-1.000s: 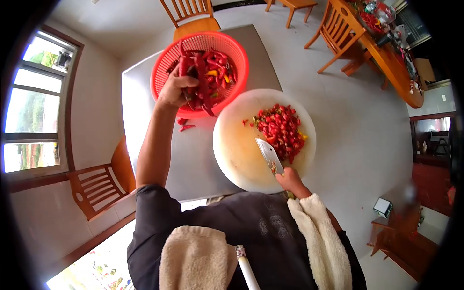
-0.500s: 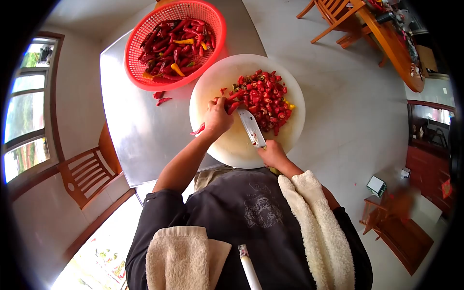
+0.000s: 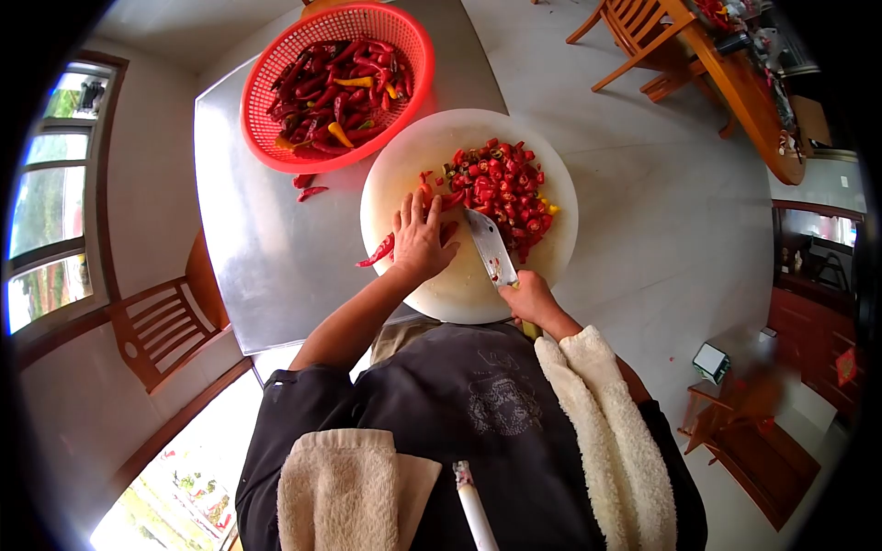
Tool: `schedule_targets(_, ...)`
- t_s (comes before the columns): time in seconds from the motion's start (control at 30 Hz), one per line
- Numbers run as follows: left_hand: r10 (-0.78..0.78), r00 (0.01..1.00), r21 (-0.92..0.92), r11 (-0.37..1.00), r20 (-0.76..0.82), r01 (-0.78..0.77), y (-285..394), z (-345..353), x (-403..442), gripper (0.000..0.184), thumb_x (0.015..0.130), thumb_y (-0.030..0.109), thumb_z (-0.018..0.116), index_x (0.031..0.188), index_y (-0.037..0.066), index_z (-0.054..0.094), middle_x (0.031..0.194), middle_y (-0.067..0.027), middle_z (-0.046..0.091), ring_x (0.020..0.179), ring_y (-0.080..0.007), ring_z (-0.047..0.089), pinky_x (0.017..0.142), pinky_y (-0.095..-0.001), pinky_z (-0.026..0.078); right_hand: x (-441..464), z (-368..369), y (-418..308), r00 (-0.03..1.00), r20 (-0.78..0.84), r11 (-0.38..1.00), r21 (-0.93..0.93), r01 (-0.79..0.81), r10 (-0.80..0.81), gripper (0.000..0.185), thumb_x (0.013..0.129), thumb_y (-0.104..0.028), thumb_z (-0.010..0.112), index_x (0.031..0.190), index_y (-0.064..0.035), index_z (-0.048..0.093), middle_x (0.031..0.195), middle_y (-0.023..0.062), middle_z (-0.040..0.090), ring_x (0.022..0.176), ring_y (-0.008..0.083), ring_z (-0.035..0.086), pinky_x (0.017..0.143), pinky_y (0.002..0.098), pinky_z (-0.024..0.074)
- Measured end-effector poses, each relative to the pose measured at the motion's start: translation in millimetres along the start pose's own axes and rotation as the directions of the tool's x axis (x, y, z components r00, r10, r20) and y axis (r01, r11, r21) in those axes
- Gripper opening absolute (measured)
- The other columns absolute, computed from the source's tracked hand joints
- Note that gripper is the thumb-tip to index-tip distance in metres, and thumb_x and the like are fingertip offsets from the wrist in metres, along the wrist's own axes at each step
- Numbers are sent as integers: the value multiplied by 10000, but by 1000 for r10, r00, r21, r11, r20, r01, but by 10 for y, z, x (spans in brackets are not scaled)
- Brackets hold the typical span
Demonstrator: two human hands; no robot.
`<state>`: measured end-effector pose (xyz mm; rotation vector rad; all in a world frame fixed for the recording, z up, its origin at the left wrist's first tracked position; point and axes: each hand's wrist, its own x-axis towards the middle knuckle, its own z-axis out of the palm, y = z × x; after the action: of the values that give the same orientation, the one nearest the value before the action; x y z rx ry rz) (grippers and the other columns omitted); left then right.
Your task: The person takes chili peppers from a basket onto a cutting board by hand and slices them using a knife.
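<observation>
My left hand (image 3: 421,241) lies over several whole red chili peppers (image 3: 377,253) on the round white cutting board (image 3: 395,165), its fingers stretched out and spread. The palm hides part of the peppers. In my right hand (image 3: 535,301), the handle of a cleaver (image 3: 491,248) is gripped. The blade slants up and left across the board, bits of pepper stuck to it, its tip close to the peppers by my left fingers. A heap of chopped red chilies (image 3: 501,188) sits right of the blade, with a few yellow pieces at its edge.
A red plastic basket (image 3: 424,57) of whole red and yellow chilies stands beyond the board on a metal table (image 3: 248,248). Two loose chilies (image 3: 310,193) lie below it. Wooden chairs (image 3: 165,331) stand around, and a cigarette (image 3: 473,505) shows close to the camera.
My left hand has gone from curled around the peppers to spread flat over them, slightly lower. The cleaver has shifted slightly right and down, still in my right hand.
</observation>
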<state>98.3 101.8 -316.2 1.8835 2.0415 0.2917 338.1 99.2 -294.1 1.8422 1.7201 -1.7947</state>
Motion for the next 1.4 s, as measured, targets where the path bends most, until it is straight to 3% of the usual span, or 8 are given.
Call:
schedule_targets(0.13, 53, 996, -141, 988, -69, -62, -41, 49, -23, 920, 707, 374, 794, 1452, 72, 346, 1507, -245, 252, 1368, -459, 273, 1108, -539, 283, -44, 13, -90, 1000, -15, 1000, 25, -6, 7, 311, 838, -183, 591, 897, 123, 588, 568, 163, 614, 442, 252, 619, 467, 373, 512)
schedule_targets(0.27, -93, 981, -339, 940, -168, 31, -214, -118, -220, 934, 724, 418, 794, 1448, 43, 340, 1496, -261, 277, 1370, -455, 293, 1118, -529, 278, -30, 87, -68, 1000, -12, 999, 41, -17, 17, 301, 840, -183, 592, 880, 115, 589, 576, 158, 614, 442, 241, 615, 453, 370, 509)
schedule_targets(0.63, -154, 982, -118, 983, -109, 141, -447, 141, -667, 992, 739, 463, 771, 1432, -59, 289, 1440, -279, 338, 1371, -448, 278, 1124, -545, 233, -112, 218, -114, 998, -42, 991, 127, -49, 55, 264, 855, -177, 604, 914, 81, 606, 588, 118, 606, 444, 202, 604, 437, 340, 507)
schedule_targets(0.9, -110, 964, -306, 951, -241, 32, -101, 423, -340, 1013, 748, 494, 756, 1417, -94, 274, 1421, -312, 334, 1349, -481, 280, 1131, -552, 214, -124, 306, -133, 993, -28, 981, 160, -105, 110, 247, 888, -187, 622, 942, 51, 583, 616, 75, 579, 455, 166, 570, 436, 333, 500)
schedule_targets(1.1, -66, 948, -357, 933, -312, -53, -30, 143, -37, 900, 752, 414, 755, 1418, -21, 336, 1400, -304, 371, 1305, -469, 347, 1092, -550, 274, -100, 358, 18, 996, -56, 985, 164, -56, 65, 272, 860, -172, 614, 897, 97, 594, 588, 143, 619, 455, 218, 616, 448, 354, 508)
schedule_targets(1.13, -16, 942, -273, 959, -336, -81, -51, 96, 65, 762, 769, 306, 754, 1366, -15, 408, 1350, -284, 429, 1227, -458, 427, 1039, -513, 364, -105, 353, 32, 997, -54, 986, 161, -42, 51, 275, 860, -170, 614, 891, 102, 590, 588, 147, 621, 457, 221, 619, 448, 357, 508)
schedule_targets(1.23, -46, 970, -261, 965, -239, -19, -164, 97, 401, 454, 781, 236, 710, 1203, 98, 620, 1206, -194, 540, 1156, -399, 476, 997, -469, 408, -93, 335, 32, 997, -60, 989, 144, -34, 43, 277, 854, -163, 612, 884, 111, 583, 586, 163, 624, 457, 235, 624, 446, 363, 504)
schedule_targets(1.4, 51, 998, -81, 996, 34, -48, -141, -67, 648, 406, 760, 210, 702, 1156, 141, 647, 1167, -168, 542, 1154, -394, 477, 985, -450, 441, -29, 317, 136, 998, -57, 996, 90, 11, -5, 283, 845, -163, 594, 874, 118, 586, 589, 188, 626, 449, 269, 628, 453, 377, 511)
